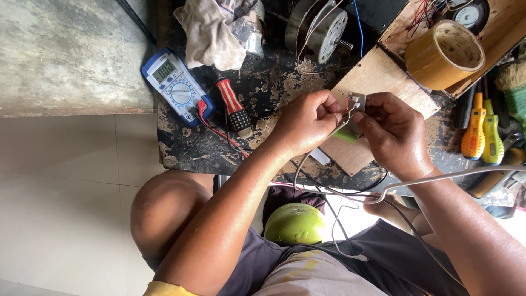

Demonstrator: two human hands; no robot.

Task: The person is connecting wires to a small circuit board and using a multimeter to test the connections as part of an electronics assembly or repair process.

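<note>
A small circuit board with thin red and white leads is held up between both hands, above the plywood panel that lies near the right end of the dark, scarred worktop. The left hand is closed on the board's near side, its fingers pinched together on the wires; the right hand is clamped on the other edge, thumb and forefinger pressed to it. A green part is seen just below the board, between the two hands.

The board is judged light, stiff and rather fragile: it is best taken by its bare edges, while the fine leads look soft and easily torn at the solder joints.

Towards the worktop's left edge a blue multimeter is lying, with a red-handled screwdriver just beside it. A rag and a small motor are set along the far edge. A roll of brown tape is sitting in the wooden box at the far right corner, and orange and yellow screwdrivers are crowded at the right edge.
</note>
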